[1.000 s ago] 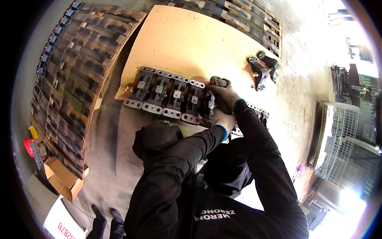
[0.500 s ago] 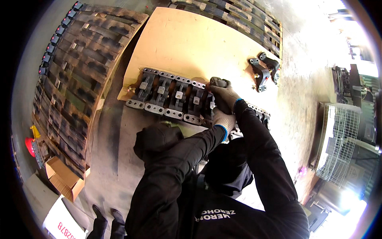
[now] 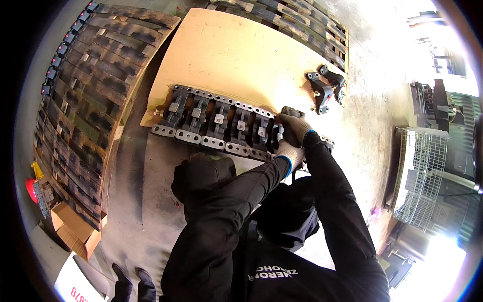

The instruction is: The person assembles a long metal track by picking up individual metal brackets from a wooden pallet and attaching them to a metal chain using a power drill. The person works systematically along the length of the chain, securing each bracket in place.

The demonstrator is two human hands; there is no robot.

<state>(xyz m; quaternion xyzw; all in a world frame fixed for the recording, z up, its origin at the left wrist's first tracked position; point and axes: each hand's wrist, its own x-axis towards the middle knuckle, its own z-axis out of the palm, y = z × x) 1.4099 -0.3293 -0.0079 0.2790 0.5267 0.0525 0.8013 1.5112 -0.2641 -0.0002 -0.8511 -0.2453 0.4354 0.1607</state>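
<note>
A row of black metal brackets, with bare drilled end plates and a small pale square on each middle, stands along the cardboard's near edge. My right hand, in a grey glove with dark fingers, is closed at the far end of a bracket toward the row's right. Nearer to me, my left hand, in a pale glove with a blue cuff, is closed at the same bracket's near end. The gloves hide most of that bracket and the fingertips. More brackets continue right, partly behind my right forearm.
Two loose black brackets lie at the right of the cardboard sheet. Wooden pallets stand at left and behind. An opened carton is at lower left, near a person's shoes. At right stands a wire cage.
Both hands have moved right along the row, from one bracket to the one beside it. The bracket they were at now shows uncovered. The whole view has shifted slightly.
</note>
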